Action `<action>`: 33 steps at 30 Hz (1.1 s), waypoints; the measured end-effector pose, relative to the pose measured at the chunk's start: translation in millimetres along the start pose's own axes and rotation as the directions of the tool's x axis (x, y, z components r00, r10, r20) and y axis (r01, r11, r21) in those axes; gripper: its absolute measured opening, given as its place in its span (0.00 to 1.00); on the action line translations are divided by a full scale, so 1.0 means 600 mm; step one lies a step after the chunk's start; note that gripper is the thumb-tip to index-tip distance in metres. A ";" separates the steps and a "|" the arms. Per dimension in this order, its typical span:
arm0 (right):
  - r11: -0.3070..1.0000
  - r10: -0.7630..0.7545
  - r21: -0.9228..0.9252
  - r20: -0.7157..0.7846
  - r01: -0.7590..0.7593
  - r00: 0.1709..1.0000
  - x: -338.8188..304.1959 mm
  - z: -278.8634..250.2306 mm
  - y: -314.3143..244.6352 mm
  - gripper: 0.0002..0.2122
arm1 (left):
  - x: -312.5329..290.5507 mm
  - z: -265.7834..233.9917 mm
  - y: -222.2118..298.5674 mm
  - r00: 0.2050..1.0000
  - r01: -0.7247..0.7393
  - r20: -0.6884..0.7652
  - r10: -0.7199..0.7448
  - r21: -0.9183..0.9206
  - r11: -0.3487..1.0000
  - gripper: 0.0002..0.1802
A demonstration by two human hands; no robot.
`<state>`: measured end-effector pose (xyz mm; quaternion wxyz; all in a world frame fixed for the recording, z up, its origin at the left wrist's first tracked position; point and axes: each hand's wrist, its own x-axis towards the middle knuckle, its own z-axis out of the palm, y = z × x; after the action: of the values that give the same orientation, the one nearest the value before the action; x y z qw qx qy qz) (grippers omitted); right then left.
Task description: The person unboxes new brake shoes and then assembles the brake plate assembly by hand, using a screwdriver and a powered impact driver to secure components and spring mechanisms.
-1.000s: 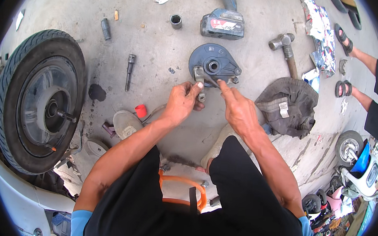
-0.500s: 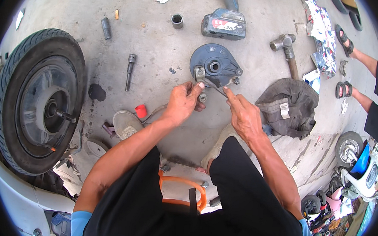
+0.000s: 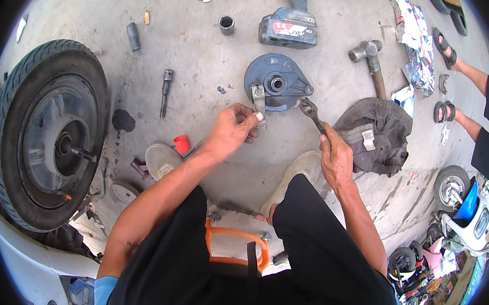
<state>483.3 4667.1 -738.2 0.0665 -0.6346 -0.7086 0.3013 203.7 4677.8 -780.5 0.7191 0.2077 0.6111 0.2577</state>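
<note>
A dark blue drum brake plate (image 3: 290, 76) with a round hole at its middle lies on the concrete in front of me. From its lower left edge a metal brake lever (image 3: 258, 97) points toward me. My left hand (image 3: 230, 130) is closed on the lever's near end, thumb on top; the fingertips are partly hidden. In my right hand (image 3: 337, 159) is a wrench (image 3: 312, 113), gripped by its handle with the thumb along it. The wrench head is just right of the plate's lower edge, apart from the lever.
A wheel (image 3: 8, 130) leans at left. Beyond the plate are a power tool's battery pack (image 3: 289, 36) and a socket (image 3: 226, 25). A hammer (image 3: 377, 77) lies by a dark cap (image 3: 393, 129) at right. A red cup (image 3: 181, 143) sits by my left shoe. Another person's sandalled feet (image 3: 445, 50) are far right.
My right hand has drawn back to the right with the wrench, away from the lever and my left hand. My left hand stays at the lever's end.
</note>
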 end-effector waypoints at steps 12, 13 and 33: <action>0.991 -0.032 -0.126 0.046 0.038 0.998 0.093 0.042 -0.147 0.65 | 0.009 -0.045 0.041 0.963 -0.269 0.012 0.270 0.136 0.954 0.25; 0.992 -0.027 -0.124 0.046 0.032 0.999 0.096 0.049 -0.149 0.65 | 0.002 -0.042 0.048 0.945 -0.319 0.019 0.325 0.249 0.914 0.27; 0.977 -0.079 -0.198 0.040 0.085 0.996 0.107 0.065 -0.140 0.67 | 0.030 -0.065 0.089 0.792 -0.524 0.357 0.494 0.814 0.252 0.39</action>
<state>380.4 4713.0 -745.4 0.0036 -0.6033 -0.7617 0.2361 161.0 4729.9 -768.1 0.3866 0.7386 0.5403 0.1144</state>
